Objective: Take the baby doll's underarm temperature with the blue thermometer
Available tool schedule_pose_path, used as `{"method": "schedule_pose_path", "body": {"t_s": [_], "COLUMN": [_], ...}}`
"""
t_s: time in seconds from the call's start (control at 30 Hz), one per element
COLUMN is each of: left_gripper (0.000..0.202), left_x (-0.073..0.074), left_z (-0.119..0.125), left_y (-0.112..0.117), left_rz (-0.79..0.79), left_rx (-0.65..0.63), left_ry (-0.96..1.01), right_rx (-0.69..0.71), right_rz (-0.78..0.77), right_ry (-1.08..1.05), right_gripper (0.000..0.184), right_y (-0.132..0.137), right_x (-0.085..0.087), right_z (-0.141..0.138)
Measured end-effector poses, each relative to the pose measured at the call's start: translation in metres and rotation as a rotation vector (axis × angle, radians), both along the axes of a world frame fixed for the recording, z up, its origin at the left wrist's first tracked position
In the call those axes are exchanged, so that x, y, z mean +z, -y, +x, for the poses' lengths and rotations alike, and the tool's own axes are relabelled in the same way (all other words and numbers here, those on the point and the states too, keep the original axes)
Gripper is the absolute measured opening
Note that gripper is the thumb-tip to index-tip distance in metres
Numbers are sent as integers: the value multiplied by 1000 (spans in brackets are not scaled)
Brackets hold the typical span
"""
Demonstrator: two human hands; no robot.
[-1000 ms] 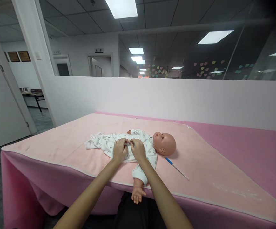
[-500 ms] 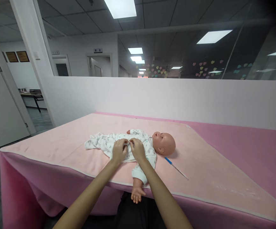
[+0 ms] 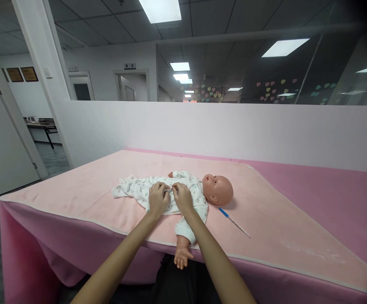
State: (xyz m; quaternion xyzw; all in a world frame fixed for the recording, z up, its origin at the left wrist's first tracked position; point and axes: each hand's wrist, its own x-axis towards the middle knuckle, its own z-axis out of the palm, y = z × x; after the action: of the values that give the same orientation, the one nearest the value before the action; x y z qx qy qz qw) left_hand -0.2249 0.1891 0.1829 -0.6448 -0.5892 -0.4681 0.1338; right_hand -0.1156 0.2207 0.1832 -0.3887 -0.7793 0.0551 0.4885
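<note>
A baby doll (image 3: 218,190) lies on its back on the table, head to the right, one arm hanging over the front edge. It wears a white printed romper (image 3: 139,188). My left hand (image 3: 158,197) is closed, its fingers pinching the romper's front at the belly. Close beside it, my right hand (image 3: 182,196) pinches the same cloth at the chest, fingertips nearly meeting the left ones. The bit of cloth between the fingertips is mostly hidden by my fingers.
A thermometer (image 3: 234,222) with a blue end lies near the doll's head. Underneath is a peach mat (image 3: 275,240) over a pink tablecloth (image 3: 344,198). A white half-wall with glass (image 3: 221,131) stands behind the table, and a white door (image 3: 6,135) is at left.
My left fingers have shifted very slightly on the romper's front. The doll, the thermometer and my right hand look the same.
</note>
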Motion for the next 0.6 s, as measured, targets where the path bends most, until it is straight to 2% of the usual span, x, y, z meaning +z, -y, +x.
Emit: {"method": "schedule_pose_path", "body": {"t_s": [0.37, 0.6], "left_gripper": [12, 13], "left_x": [0, 4], "left_z": [-1, 0], "left_y": [-1, 3], "left_rz": [-41, 68], "left_rx": [-22, 2], "left_ry": [15, 47], "right_rx": [20, 4], "right_rz": [10, -16], "right_ry": [-21, -77], "right_gripper": [16, 18], "right_y": [1, -1], "right_x": [0, -1], "right_z": [0, 0]}}
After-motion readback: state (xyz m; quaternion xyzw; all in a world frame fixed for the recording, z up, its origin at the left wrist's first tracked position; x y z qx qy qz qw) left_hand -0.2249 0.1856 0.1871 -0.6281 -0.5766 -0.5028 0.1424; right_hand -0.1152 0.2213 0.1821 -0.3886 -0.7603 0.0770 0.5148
